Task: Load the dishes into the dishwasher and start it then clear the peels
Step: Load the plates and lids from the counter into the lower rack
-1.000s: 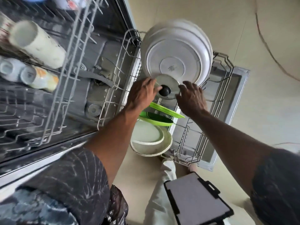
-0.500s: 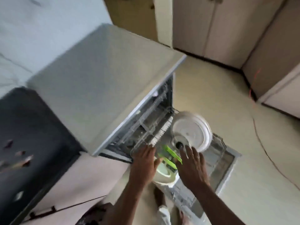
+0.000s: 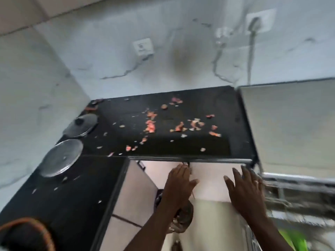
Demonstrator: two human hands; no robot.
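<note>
Holding nothing, fingers spread, left hand (image 3: pixel 178 185) and right hand (image 3: pixel 248 192) should likely lift the round glass lids (image 3: pixel 60 157) off the black worktop (image 3: pixel 213 109) first.

left hand (image 3: pixel 178 186) and right hand (image 3: pixel 248 191) have risen from rack (image 3: pixel 293 196) to counter (image 3: pixel 203 144) edge.

A: The countertop (image 3: pixel 190 147) is black; the peels (image 3: pixel 150 126) on it are pink-orange, some pale cream.
B: And the wall (image 3: pixel 108 66)?
A: White with thin grey marble veins. The dishwasher top (image 3: pixel 290 124) is plain matte grey. The round lid (image 3: pixel 60 157) is silvery grey.
B: That blur at bottom right?
A: A lime-green dish (image 3: pixel 293 240).
</note>
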